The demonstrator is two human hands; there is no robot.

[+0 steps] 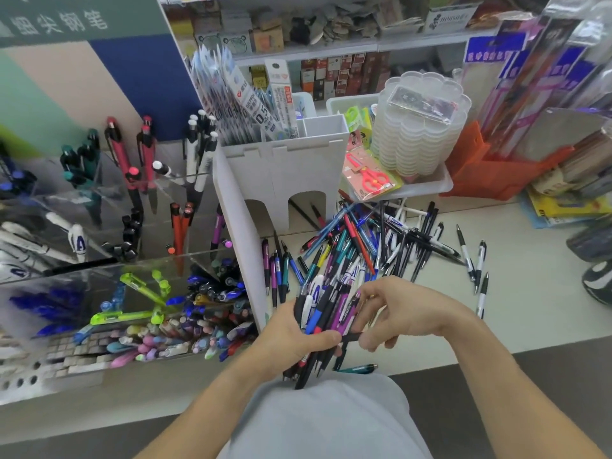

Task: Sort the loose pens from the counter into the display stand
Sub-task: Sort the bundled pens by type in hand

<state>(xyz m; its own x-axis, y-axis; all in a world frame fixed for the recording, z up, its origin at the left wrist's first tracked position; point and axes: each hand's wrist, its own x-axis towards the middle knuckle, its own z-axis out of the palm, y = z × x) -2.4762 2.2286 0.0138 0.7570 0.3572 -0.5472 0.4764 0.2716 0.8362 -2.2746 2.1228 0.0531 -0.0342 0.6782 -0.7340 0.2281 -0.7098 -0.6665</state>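
Observation:
My left hand (291,339) grips a bundle of pens (326,313) of mixed colours, tips pointing down toward me. My right hand (397,313) is right beside the bundle, its fingers curled and pinching a purple pen (347,309) at the bundle's right side. A loose heap of pens (361,243) lies on the pale counter (530,293) just behind both hands. A teal pen (359,368) lies alone near the counter's front edge. The clear acrylic display stand (109,260) fills the left, with tiered compartments holding sorted pens.
A white divided holder (281,167) with refill packs stands between the stand and the heap. Behind the heap sit a tray with red scissors (374,178), stacked clear lids (420,127) and an orange bin (490,173). Stray black-and-white pens (477,260) lie at right.

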